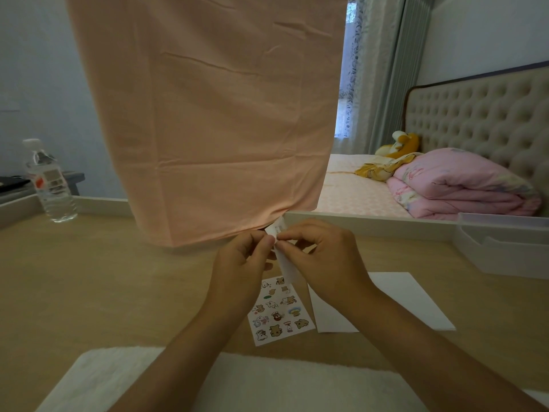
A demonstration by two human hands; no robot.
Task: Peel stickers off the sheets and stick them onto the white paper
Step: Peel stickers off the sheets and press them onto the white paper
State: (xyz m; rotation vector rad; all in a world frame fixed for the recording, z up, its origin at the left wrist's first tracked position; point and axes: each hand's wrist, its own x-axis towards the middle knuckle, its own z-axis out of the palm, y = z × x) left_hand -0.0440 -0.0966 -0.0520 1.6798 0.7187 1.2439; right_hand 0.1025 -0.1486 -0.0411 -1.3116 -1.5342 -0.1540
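Both hands are raised just above the light wooden tabletop (pixel 89 278), and between them they pinch a narrow white strip of paper (pixel 285 267). It stands nearly upright, its top end poking out above the fingertips. Only its blank side faces the camera, so whether it carries stickers cannot be told. The left hand (pixel 240 263) has its fingers curled, and its thumb and forefinger close on the strip's left edge. The right hand (pixel 323 260) is curled too, nipping the same spot from the other side, so the fingertips of the two hands almost touch. Flat on the table beneath the hands lies a rectangular white sticker sheet printed with small brown and white cartoon animals (pixel 280 310). Just beside it to the right lies a plain white sheet of paper (pixel 386 301), partly hidden by the right forearm; no sticker shows on its visible part. A fluffy white mat (pixel 98 379) covers the near edge of the table. A large peach-pink cloth (pixel 208 114) hangs down at the back of the table. A clear plastic water bottle (pixel 49 179) stands far left and a translucent plastic tray (pixel 505 248) sits far right. Beyond is a bed with a folded pink quilt (pixel 463 185).
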